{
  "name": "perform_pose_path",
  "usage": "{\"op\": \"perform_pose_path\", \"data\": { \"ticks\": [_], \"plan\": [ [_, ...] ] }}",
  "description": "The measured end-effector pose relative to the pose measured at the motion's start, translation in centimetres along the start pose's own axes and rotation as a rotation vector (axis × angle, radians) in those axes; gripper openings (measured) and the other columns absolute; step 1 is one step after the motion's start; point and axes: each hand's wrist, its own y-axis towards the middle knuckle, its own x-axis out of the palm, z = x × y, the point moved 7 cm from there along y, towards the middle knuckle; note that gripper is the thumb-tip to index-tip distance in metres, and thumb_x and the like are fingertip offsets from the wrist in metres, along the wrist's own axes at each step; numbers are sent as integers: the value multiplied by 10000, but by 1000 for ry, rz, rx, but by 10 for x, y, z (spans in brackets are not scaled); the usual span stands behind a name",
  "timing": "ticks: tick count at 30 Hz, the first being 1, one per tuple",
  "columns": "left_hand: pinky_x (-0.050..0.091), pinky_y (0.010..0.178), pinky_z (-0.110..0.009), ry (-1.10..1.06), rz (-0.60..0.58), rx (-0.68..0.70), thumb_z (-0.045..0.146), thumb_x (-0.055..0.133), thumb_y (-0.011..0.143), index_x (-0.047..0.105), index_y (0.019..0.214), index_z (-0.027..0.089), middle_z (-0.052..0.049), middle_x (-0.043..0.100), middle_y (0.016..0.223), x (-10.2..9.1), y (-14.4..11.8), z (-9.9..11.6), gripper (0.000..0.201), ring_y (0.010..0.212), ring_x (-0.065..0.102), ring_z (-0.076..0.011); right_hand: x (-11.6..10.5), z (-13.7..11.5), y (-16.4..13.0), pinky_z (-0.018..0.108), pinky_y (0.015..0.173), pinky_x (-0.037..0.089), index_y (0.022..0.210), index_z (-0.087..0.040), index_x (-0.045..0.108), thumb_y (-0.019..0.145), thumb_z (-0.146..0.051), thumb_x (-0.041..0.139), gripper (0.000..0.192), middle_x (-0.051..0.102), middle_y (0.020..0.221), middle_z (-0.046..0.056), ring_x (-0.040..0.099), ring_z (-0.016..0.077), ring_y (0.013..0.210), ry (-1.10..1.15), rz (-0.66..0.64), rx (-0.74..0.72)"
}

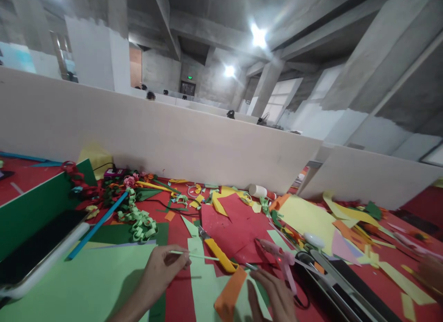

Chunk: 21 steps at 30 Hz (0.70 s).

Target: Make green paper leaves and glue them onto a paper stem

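My left hand (165, 266) is closed, pinching a thin light green paper strip (204, 256) that points to the right. My right hand (272, 296) hovers low at the front with its fingers apart; a small silver metal tip (251, 266) shows by its index finger, and what it belongs to is hidden. Between the hands lie a yellow utility knife (221, 255) with its blade out and a folded orange paper piece (231, 292). A pink hot glue gun (282, 257) with a lit red light rests just beyond my right hand.
Light green sheets (86, 276) and red paper (235, 227) cover the table. A phone (41, 248) leans left near a blue paper stick (98, 225) and a curled green paper chain (138, 223). A black stapler-like tool (342, 285) lies right. Another person's hand (431, 271) shows far right. A white partition (155, 137) stands behind.
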Motion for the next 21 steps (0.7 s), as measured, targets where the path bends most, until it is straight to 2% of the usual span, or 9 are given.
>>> {"op": "perform_pose_path", "data": {
  "ticks": [2,4,7,13,21],
  "plan": [
    [574,673,-287,4,-7,1,508,771,797,805,757,169,-89,803,704,1,0,-2,342,700,753,-255,14,-38,20,390,852,511,1174,-268,656,985,-282,615,194,765,1064,73,723,268,972,94,-71,-91],
    [572,676,-284,7,-15,1,522,770,799,806,762,166,-90,806,711,1,0,-3,360,701,752,-252,28,-61,40,373,846,505,1160,-262,642,1001,-279,598,166,756,1062,66,711,250,958,154,-136,-77],
    [567,670,-281,8,-21,6,557,759,806,796,756,160,-90,802,705,1,0,-5,402,694,746,-247,43,-84,59,341,801,483,1067,-254,631,1008,-293,604,76,752,991,32,703,221,888,217,-147,-136],
    [545,663,-267,17,-43,14,549,728,845,780,724,154,-84,790,695,2,-1,-4,416,687,735,-232,62,-88,60,319,799,397,970,-245,597,1033,-243,573,67,722,884,-11,665,180,798,288,-146,-163],
    [529,641,-257,45,-56,6,537,716,849,759,676,162,-85,784,674,6,-4,2,415,664,728,-228,65,-84,53,320,821,352,956,-250,590,1013,-167,585,101,703,883,-28,648,166,806,332,-195,-138]
  ]
}}
